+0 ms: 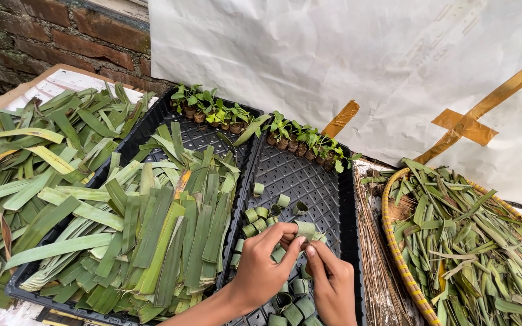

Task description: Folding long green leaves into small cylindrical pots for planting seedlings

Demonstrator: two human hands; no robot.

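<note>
Pinching small green rolled leaf ring [304, 229], both hands [291, 265] closed on it, over black tray [327, 193].

leaf ring [304, 229]: smooth green leaf | tray [327, 187]: matt black plastic | basket [394, 253]: woven cane

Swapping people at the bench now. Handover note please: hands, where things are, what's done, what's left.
Left hand and right hand together pinch one rolled leaf ring over the right black tray.
Done: a batch of finished leaf rings lies loose on that tray, more by the wrists.
Seedlings in small pots line the far edge of both trays.
Left: the cut leaf strips stacked in the left black tray are unrolled; a leaf pile lies further left.
Woven basket at right holds leaf scraps.
</note>
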